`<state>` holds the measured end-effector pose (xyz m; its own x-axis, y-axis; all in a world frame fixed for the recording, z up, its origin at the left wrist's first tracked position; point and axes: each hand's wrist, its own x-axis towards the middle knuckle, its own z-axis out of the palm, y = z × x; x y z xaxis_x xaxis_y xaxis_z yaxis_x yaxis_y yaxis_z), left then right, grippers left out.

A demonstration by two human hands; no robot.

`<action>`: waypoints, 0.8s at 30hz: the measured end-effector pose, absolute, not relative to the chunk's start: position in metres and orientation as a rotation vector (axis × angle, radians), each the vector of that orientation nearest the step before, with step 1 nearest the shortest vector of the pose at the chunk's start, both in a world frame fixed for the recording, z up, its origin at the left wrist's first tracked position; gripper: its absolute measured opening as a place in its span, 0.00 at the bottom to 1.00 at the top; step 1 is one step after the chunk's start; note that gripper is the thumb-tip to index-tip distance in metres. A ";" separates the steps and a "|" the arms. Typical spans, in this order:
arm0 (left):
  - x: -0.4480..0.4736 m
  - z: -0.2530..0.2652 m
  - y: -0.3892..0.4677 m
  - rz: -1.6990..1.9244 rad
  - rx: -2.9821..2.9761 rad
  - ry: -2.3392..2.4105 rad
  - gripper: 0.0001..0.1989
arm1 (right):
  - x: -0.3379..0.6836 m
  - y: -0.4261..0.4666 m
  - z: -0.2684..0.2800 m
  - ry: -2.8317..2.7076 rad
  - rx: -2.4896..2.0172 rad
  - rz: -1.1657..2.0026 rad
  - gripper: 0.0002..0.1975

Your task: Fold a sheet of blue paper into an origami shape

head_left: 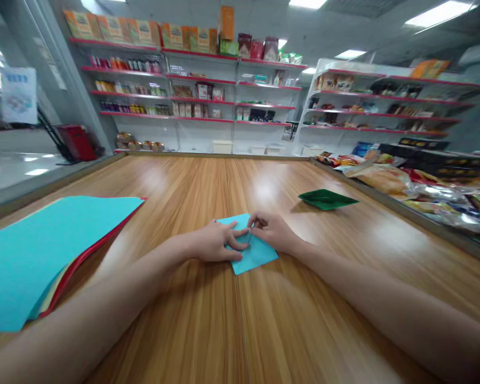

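A small folded sheet of light blue paper [260,255] lies on the wooden table in front of me. Across its left part rests my left hand [220,241], fingers spread and pressing the paper flat. My right hand [270,230] is at the paper's upper right, thumb and forefinger pinched together on a fold near the middle. The fingertips of both hands almost meet there, and the pinched bit of paper is partly hidden. A dark green folded paper piece [328,199] sits farther back on the right, apart from both hands.
A stack of large coloured sheets [60,240], blue on top with red and cream edges below, lies at the left. Packaged snacks [388,178] fill the area past the table's right edge. Stocked shelves [200,98] stand behind the table [176,330].
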<state>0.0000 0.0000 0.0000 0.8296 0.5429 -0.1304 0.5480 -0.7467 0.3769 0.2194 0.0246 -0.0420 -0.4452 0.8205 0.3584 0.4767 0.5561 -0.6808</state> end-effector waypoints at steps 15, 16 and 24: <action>0.001 -0.003 0.002 0.002 2.598 0.837 0.17 | 0.223 0.042 -0.047 -2.002 -1.154 0.516 0.06; 0.001 -0.003 0.002 -0.002 2.603 0.838 0.17 | 0.224 0.044 -0.048 -1.983 -1.172 0.495 0.06; 0.002 0.001 -0.001 -0.070 2.614 0.840 0.16 | 0.233 0.053 -0.048 -1.884 -1.215 0.444 0.04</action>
